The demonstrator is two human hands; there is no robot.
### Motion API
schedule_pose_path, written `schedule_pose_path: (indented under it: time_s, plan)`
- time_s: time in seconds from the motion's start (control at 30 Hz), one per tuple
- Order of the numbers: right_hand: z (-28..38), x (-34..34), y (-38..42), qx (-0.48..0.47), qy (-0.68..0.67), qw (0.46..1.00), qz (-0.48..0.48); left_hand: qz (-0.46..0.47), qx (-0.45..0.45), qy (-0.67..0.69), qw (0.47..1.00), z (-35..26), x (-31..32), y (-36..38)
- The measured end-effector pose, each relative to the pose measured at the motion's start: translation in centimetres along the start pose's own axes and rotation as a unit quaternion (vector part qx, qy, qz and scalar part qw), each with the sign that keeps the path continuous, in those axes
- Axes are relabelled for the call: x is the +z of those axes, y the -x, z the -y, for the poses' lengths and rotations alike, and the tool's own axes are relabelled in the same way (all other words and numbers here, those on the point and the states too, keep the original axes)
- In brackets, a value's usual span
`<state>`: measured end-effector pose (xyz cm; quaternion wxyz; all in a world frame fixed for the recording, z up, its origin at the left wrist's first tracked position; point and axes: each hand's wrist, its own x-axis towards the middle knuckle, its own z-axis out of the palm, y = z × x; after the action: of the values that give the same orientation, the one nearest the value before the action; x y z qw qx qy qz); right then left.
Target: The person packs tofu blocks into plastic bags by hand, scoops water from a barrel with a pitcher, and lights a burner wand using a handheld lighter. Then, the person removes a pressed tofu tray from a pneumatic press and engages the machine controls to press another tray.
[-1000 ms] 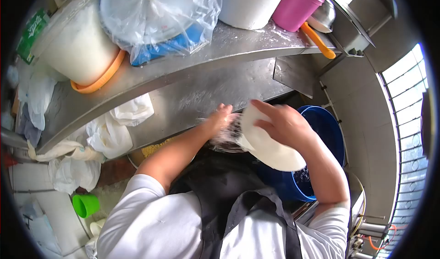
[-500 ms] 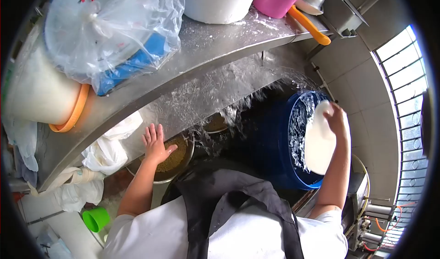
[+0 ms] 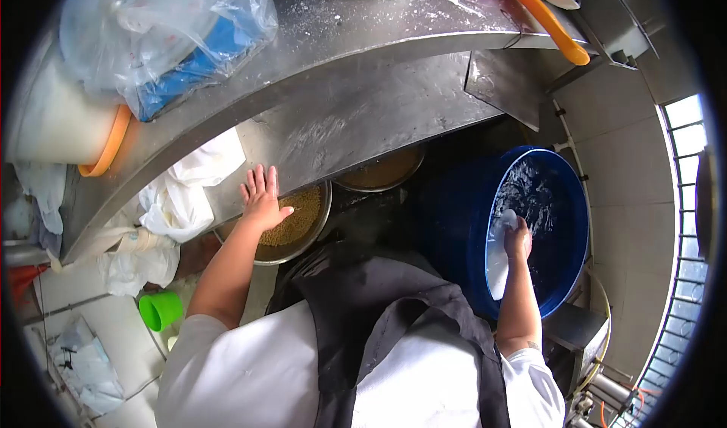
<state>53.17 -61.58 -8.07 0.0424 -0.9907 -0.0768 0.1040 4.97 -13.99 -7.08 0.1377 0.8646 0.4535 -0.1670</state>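
Note:
My right hand point(image 3: 518, 240) reaches inside a large blue barrel point(image 3: 463, 231) and grips a white plastic scoop point(image 3: 497, 265). The scoop lies low at the barrel's near-left side, partly hidden by the hand and forearm. Rippling water point(image 3: 535, 193) fills the barrel around it. On the other side, my left hand point(image 3: 263, 201) is spread open with nothing in it. Its palm rests at the front edge of the lower steel shelf point(image 3: 363, 118), overlapping a metal bowl point(image 3: 307, 242) of yellowish grains point(image 3: 294, 220) in this view.
Another metal bowl point(image 3: 382, 174) sits under the shelf edge. White plastic bags point(image 3: 182, 201) lie left of my left hand; a green cup point(image 3: 160, 310) is on the floor. Above, the steel counter point(image 3: 318, 38) holds an orange-handled tool point(image 3: 556, 27), tubs and a bagged bundle point(image 3: 182, 42).
My right hand has lowered the white scoop from the barrel's right rim into the water on the left. Water splashing over the lower shelf has run off. The view has shifted; my left hand stays put.

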Motion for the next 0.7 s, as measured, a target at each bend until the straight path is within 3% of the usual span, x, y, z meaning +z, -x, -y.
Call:
schedule_pose_path:
  time_s: [0.07, 0.1, 0.17, 0.2, 0.23, 0.4, 0.5, 0.57, 0.63, 0.7]
  plan:
    - [-0.6, 2.0, -1.6, 0.028, -0.056, 0.998, 0.003, 0.012, -0.018, -0.002, 1.0, -0.8, -0.5, 0.1]
    - [-1.0, 3.2, -2.3, 0.012, -0.016, 1.0, 0.004, 0.013, -0.023, -0.004, 1.0, -1.1, -0.6, 0.1]
    - [-1.4, 7.0, -3.2, 0.02, -0.069, 0.994, -0.084, 0.035, -0.051, -0.007, 0.998, -1.7, -0.9, 0.0]
    - [-2.9, 9.4, -4.9, 0.018, -0.079, 0.994, -0.077, 0.045, -0.067, -0.016, 0.997, -2.1, -1.0, 0.0]
    - [1.1, 5.5, -2.0, 0.048, -0.112, 0.992, -0.041, 0.045, -0.07, -0.018, 0.996, -2.5, -1.1, -0.1]
    - [-0.8, 10.9, -2.9, -0.092, -0.163, 0.978, -0.092, 0.06, -0.167, -0.019, 0.984, -4.1, -0.5, -0.3]
    - [-1.5, 10.0, -1.6, -0.062, -0.198, 0.978, -0.018, 0.063, -0.204, -0.004, 0.977, -4.8, -0.2, -0.8]
    - [-2.4, 9.8, -1.9, -0.025, -0.149, 0.986, 0.072, 0.062, -0.22, -0.022, 0.973, -5.0, 0.2, -1.1]
    - [-3.5, 10.5, -2.9, -0.078, -0.087, 0.981, 0.157, 0.047, -0.214, -0.024, 0.975, -4.7, 1.0, -1.3]
    - [-1.6, 7.5, -0.7, -0.111, -0.136, 0.981, 0.086, 0.031, -0.209, -0.037, 0.977, -4.2, 1.8, -1.4]
